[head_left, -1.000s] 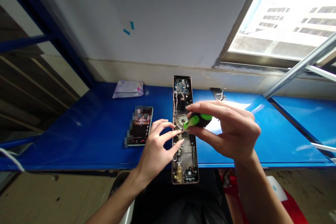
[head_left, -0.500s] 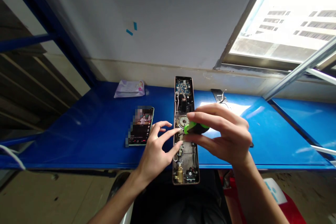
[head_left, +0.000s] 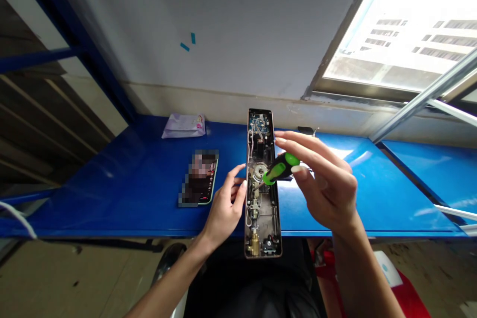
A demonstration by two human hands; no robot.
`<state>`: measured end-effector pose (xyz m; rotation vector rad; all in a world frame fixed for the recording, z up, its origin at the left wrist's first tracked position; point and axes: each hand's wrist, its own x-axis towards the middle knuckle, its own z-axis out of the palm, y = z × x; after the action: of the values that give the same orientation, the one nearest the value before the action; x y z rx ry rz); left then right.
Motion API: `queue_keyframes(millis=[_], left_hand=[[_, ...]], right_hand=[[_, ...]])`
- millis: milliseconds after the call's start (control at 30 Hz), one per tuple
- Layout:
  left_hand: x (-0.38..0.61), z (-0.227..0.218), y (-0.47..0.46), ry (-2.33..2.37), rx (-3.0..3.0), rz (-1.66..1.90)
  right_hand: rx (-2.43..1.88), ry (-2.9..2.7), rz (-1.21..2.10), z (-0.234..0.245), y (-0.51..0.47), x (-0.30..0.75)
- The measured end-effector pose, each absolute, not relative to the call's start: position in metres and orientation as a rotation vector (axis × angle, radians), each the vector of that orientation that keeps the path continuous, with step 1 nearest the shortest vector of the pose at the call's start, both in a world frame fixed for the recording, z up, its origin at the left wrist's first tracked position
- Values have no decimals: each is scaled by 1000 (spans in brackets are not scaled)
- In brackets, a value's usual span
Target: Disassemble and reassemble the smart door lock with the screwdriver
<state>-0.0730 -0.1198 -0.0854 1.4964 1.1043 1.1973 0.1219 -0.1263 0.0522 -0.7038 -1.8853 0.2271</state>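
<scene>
A long, narrow door-lock housing (head_left: 266,213) lies open side up, its lower end past the table's front edge. Inside are a blue circuit board (head_left: 260,122), white wires, a round metal part (head_left: 260,172) and a brass fitting (head_left: 254,245). My left hand (head_left: 225,206) grips the housing's left edge, fingers bent against its side. In my right hand (head_left: 326,181) is a green-and-black screwdriver (head_left: 280,168), tilted, its tip pointing into the housing below the round part. The right thumb is at the handle, with the fingers stretched toward the housing's right edge.
A phone (head_left: 203,179) lies on the blue table (head_left: 130,184) left of my left hand. Behind it is a light purple packet (head_left: 184,125). A dark flat plate (head_left: 306,130) with wires lies partly hidden behind my right hand. Wall and window are at the back.
My left hand has moved out of the housing to its left edge. My right fingers have spread and shifted up, baring more of the screwdriver, which now tilts more upward.
</scene>
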Motion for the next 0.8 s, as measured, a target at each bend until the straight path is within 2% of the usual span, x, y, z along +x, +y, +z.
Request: queue_keyframes(millis=[100, 267, 433, 633, 800], left_hand=[[-67, -88, -119, 1150, 1510, 1238], [-55, -90, -117, 1242, 1614, 1354], [-48, -92, -116, 1297, 1629, 1412], [-49, -94, -113, 1279, 1684, 1446], [-48, -94, -111, 1296, 1686, 1454]], right_hand=[[-650, -1915, 374, 51, -126, 122], [-674, -1834, 112, 53, -124, 120], [-656, -1989, 328, 56, -125, 122], [-704, -1877, 129, 58, -124, 119], [-667, -2038, 251, 61, -122, 117]])
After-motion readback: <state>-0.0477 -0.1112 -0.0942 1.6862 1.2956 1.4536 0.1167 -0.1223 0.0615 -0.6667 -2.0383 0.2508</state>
